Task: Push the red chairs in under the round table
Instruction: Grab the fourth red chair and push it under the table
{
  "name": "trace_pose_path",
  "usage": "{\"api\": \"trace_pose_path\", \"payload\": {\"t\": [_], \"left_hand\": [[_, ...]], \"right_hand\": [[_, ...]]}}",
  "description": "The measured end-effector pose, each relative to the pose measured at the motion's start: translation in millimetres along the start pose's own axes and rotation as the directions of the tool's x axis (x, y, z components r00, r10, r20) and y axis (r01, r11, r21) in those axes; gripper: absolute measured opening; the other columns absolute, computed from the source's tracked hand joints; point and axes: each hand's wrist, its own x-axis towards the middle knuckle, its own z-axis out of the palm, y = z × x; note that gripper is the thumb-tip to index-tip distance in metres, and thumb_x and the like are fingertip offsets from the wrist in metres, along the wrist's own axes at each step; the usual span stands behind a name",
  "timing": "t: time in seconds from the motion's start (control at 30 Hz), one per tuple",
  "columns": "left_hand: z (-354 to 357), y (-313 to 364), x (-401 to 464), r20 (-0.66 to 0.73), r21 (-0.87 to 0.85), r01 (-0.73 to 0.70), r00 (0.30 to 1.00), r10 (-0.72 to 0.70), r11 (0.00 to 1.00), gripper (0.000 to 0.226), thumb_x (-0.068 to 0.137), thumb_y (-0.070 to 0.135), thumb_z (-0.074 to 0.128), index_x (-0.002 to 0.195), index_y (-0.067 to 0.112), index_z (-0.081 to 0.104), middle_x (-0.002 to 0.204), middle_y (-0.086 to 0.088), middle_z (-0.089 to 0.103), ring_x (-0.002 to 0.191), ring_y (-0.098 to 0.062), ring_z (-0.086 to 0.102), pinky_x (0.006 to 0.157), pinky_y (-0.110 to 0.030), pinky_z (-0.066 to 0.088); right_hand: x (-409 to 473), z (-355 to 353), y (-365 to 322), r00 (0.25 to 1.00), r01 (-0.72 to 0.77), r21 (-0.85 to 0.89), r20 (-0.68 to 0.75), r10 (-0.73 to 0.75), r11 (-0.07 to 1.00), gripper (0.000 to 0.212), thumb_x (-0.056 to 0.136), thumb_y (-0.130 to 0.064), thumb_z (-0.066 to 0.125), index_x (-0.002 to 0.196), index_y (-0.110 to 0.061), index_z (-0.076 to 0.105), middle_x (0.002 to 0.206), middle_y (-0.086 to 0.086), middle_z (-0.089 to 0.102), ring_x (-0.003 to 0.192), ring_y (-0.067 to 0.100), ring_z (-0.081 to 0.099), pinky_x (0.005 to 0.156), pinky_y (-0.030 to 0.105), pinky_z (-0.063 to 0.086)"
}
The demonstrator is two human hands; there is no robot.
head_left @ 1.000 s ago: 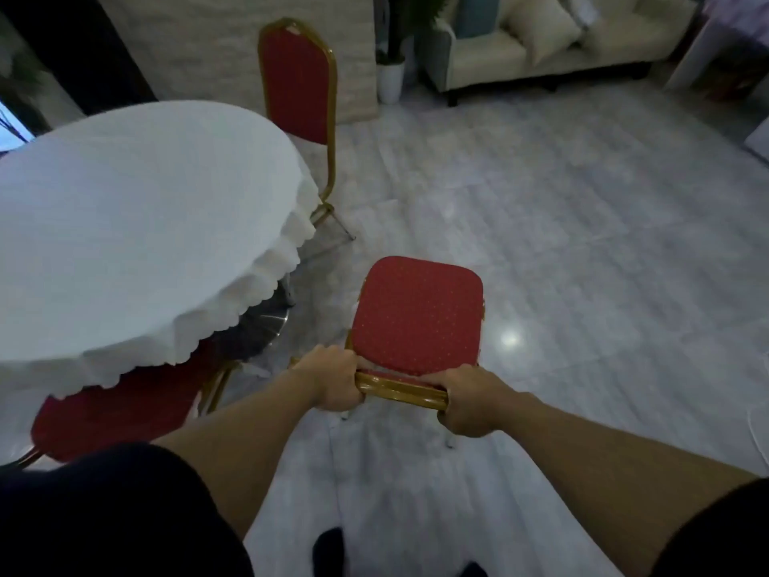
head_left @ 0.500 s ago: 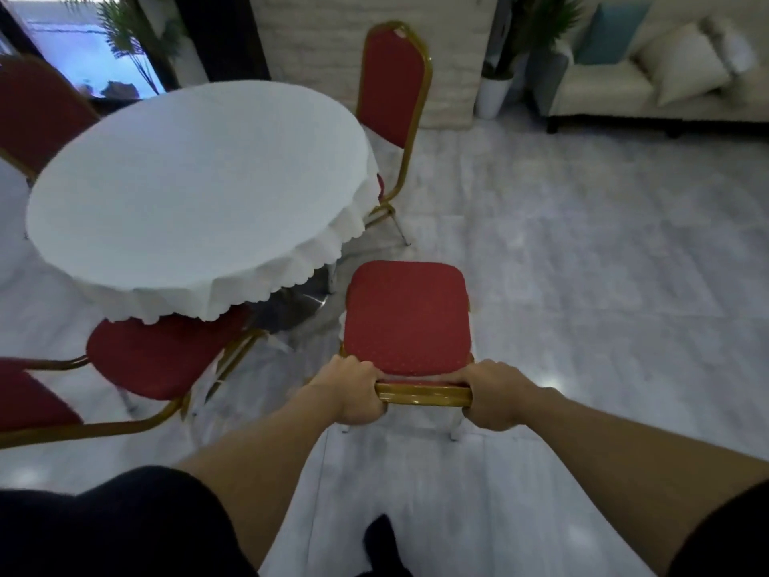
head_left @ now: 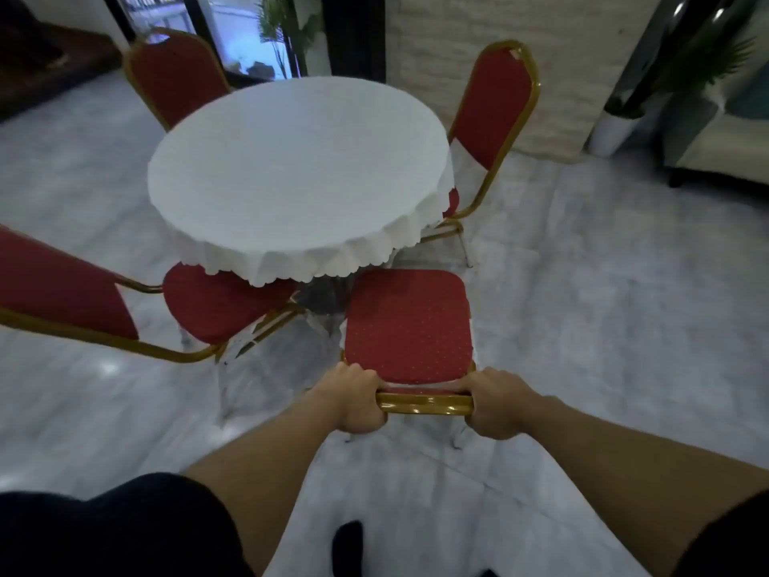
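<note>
A round table (head_left: 299, 168) under a white scalloped cloth stands ahead of me. Directly before me is a red chair (head_left: 408, 322) with a gold frame, its seat facing the table and its front edge just at the hanging cloth. My left hand (head_left: 358, 403) and my right hand (head_left: 495, 403) both grip the gold top rail of its backrest. A second red chair (head_left: 216, 301) at the left has its seat partly under the cloth. A third (head_left: 491, 106) stands at the table's right and another (head_left: 174, 77) at the far side.
The floor is pale grey marble tile. A white planter (head_left: 611, 133) and a light sofa (head_left: 715, 147) stand at the far right. A brick wall and a dark door frame lie behind the table. My shoe (head_left: 347, 547) shows at the bottom.
My view has swung left, bringing the whole table and the far chairs into sight. The chair in my hands now points at the table, its seat nearer the cloth edge.
</note>
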Motion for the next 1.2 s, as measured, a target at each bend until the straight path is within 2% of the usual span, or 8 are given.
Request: {"api": "trace_pose_path", "payload": {"t": [0.1,0.2,0.3,0.4,0.53,0.87,1.03,1.2], "left_hand": [[7,25,-9,-0.019,-0.045,0.079,0.997,-0.08,0.996,0.02,0.087,0.035,0.056,0.096,0.026,0.071,0.089,0.002,0.069,0.079,-0.021,0.06,0.075,-0.032,0.046],[15,54,-15,-0.052,-0.047,0.159,0.985,-0.162,0.986,0.012,0.091,0.035,0.057,0.088,0.026,0.065,0.089,-0.002,0.07,0.082,-0.025,0.063,0.074,-0.029,0.041],[29,72,-17,-0.093,-0.118,0.219,0.969,-0.231,0.968,0.028,0.079,0.045,0.054,0.087,0.022,0.068,0.074,0.006,0.063,0.08,-0.024,0.068,0.079,-0.031,0.051],[39,88,-14,-0.127,-0.168,0.253,0.953,-0.275,0.953,0.041,0.07,0.051,0.048,0.092,0.028,0.074,0.083,0.002,0.073,0.083,-0.026,0.07,0.082,-0.035,0.057],[41,102,4,-0.19,-0.193,0.277,0.931,-0.313,0.941,0.039,0.072,0.051,0.049,0.089,0.026,0.075,0.085,0.002,0.075,0.081,-0.026,0.07,0.078,-0.035,0.057],[-12,85,77,-0.099,-0.372,0.289,0.933,-0.347,0.882,0.058,0.07,0.056,0.047,0.119,0.032,0.068,0.102,-0.001,0.073,0.092,-0.029,0.069,0.088,-0.045,0.059],[-38,74,110,-0.094,-0.372,0.226,0.956,-0.278,0.9,0.039,0.077,0.052,0.05,0.102,0.028,0.068,0.094,0.002,0.073,0.087,-0.026,0.069,0.087,-0.043,0.059],[-42,70,127,-0.133,-0.334,0.205,0.956,-0.262,0.92,0.05,0.072,0.058,0.044,0.104,0.031,0.071,0.087,0.006,0.071,0.081,-0.022,0.068,0.083,-0.042,0.06]], "right_hand": [[-1,-8,16,0.996,0.08,-0.048,0.044,-0.078,0.996,0.069,0.089,-0.013,0.055,0.14,-0.059,0.058,0.096,-0.008,0.066,0.088,0.02,0.062,0.074,0.032,0.048],[-3,-17,33,0.986,0.15,-0.105,0.083,-0.142,0.983,0.067,0.09,-0.013,0.056,0.139,-0.059,0.059,0.092,-0.01,0.063,0.086,0.02,0.061,0.072,0.031,0.044],[-3,-22,49,0.976,0.199,-0.162,0.119,-0.181,0.966,0.064,0.092,-0.014,0.057,0.138,-0.058,0.06,0.088,-0.012,0.062,0.082,0.017,0.059,0.069,0.031,0.044],[-1,-27,64,0.966,0.236,-0.198,0.158,-0.206,0.951,0.065,0.091,-0.016,0.056,0.137,-0.061,0.058,0.083,-0.013,0.06,0.073,0.013,0.055,0.062,0.028,0.04],[10,-46,83,0.963,0.241,-0.216,0.177,-0.205,0.946,0.065,0.09,-0.014,0.054,0.136,-0.06,0.06,0.081,-0.011,0.06,0.072,0.014,0.055,0.058,0.026,0.036],[90,-103,109,0.977,0.199,-0.3,0.135,-0.165,0.933,0.056,0.088,-0.019,0.056,0.126,-0.059,0.065,0.088,-0.011,0.067,0.082,0.019,0.065,0.074,0.036,0.056],[126,-140,116,0.967,0.233,-0.368,0.189,-0.173,0.9,0.056,0.094,-0.025,0.058,0.138,-0.059,0.057,0.105,-0.014,0.07,0.094,0.015,0.065,0.087,0.036,0.056],[133,-156,123,0.961,0.266,-0.419,0.189,-0.203,0.868,0.049,0.099,-0.032,0.056,0.143,-0.055,0.055,0.121,-0.011,0.071,0.107,0.018,0.065,0.095,0.034,0.051]]}}
